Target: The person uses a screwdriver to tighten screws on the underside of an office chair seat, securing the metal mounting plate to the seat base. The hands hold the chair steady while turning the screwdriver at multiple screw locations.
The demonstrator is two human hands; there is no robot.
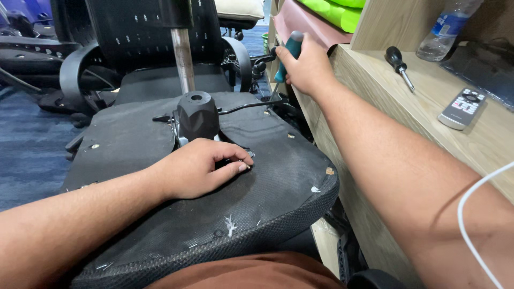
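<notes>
An upturned office chair seat (160, 214) with black fabric underside lies in front of me. At its middle sits a black tilt mechanism (197, 113) with a thin metal lever (246, 105) running to the right. My left hand (201, 167) rests on the seat just below the mechanism, fingers curled against its plate. My right hand (305, 67) is raised at the far right edge of the seat, gripping a teal-handled screwdriver (289, 48) whose shaft points down toward the lever's end.
A wooden desk (375, 107) runs along the right, carrying a black-handled screwdriver (399, 64), a plastic bottle (444, 29) and a grey remote (463, 108). Black office chairs (139, 43) stand behind the seat on blue carpet (27, 150). A white cable (476, 208) crosses my right arm.
</notes>
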